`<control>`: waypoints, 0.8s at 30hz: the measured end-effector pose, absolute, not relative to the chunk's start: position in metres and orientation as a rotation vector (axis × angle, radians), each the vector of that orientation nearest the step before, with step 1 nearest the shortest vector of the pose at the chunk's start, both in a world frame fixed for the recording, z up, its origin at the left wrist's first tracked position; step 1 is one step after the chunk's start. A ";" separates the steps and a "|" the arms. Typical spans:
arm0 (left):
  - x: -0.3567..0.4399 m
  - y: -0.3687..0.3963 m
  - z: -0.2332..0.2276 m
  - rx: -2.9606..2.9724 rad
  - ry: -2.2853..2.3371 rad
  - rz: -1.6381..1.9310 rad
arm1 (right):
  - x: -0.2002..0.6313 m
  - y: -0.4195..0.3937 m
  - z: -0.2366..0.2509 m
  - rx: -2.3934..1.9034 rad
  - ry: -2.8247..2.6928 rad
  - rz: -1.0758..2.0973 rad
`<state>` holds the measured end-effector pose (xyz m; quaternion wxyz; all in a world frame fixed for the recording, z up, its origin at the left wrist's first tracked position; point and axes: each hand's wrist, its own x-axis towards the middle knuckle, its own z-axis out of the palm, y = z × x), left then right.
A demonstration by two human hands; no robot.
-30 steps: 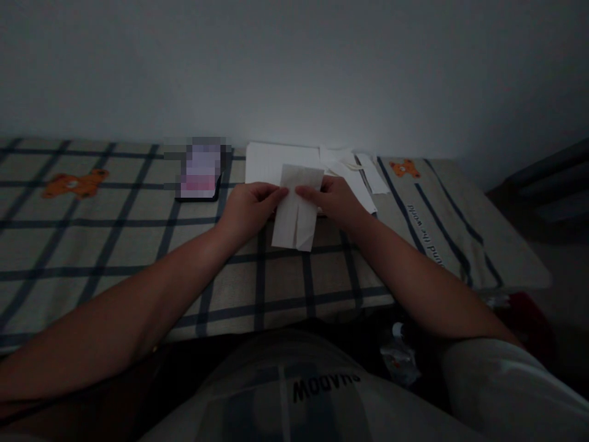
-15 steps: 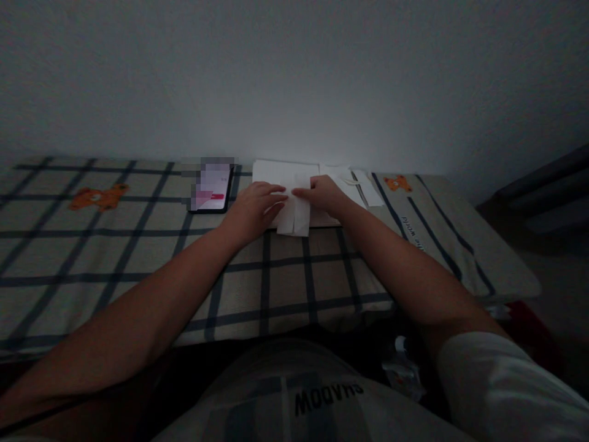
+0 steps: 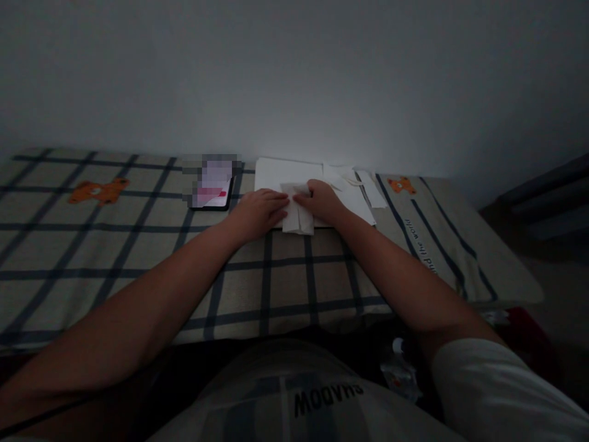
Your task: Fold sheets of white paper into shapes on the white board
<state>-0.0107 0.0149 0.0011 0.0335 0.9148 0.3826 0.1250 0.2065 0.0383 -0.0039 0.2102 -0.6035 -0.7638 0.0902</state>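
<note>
A folded piece of white paper [image 3: 298, 222], with a crease or slit down its middle, lies between my two hands at the front edge of the larger white sheets. My left hand [image 3: 258, 213] grips its left side, fingers together and pointing right. On the other side, my right hand [image 3: 324, 201] pinches the paper near its upper right part, thumb towards the middle. Under and behind both hands are flat white sheets [image 3: 288, 170]. The undersides of the fingers are hidden.
A phone [image 3: 214, 184] with a lit, partly blurred screen lies left of the sheets. Paper strips [image 3: 372, 189] lie to the right. A checked cloth [image 3: 151, 245] covers the table, which stands against a pale wall [image 3: 294, 80]. Below the edge is a clear bottle [image 3: 400, 371].
The top of the folded paper now shows as a flap between my hands, and its lower end looks shorter. My left fingers have drawn closer together; my right hand has shifted slightly downward.
</note>
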 end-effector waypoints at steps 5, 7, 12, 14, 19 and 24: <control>-0.010 0.014 -0.001 2.834 1.185 0.404 | 0.204 0.037 -0.004 -1.732 -2.149 0.210; -0.009 0.012 0.000 2.843 1.213 0.392 | 0.203 0.037 -0.003 -1.764 -2.151 0.234; -0.010 0.010 0.005 2.817 1.258 0.319 | 0.204 0.040 -0.013 -1.639 -2.060 0.237; -0.011 0.011 0.007 2.815 1.243 0.293 | 0.205 0.041 -0.019 -1.554 -1.963 0.209; -0.012 0.014 0.009 2.776 1.261 0.257 | 0.210 0.038 -0.022 -1.506 -1.902 0.081; -0.013 0.016 0.008 2.755 1.242 0.282 | 0.218 0.026 -0.013 -1.331 -2.171 0.202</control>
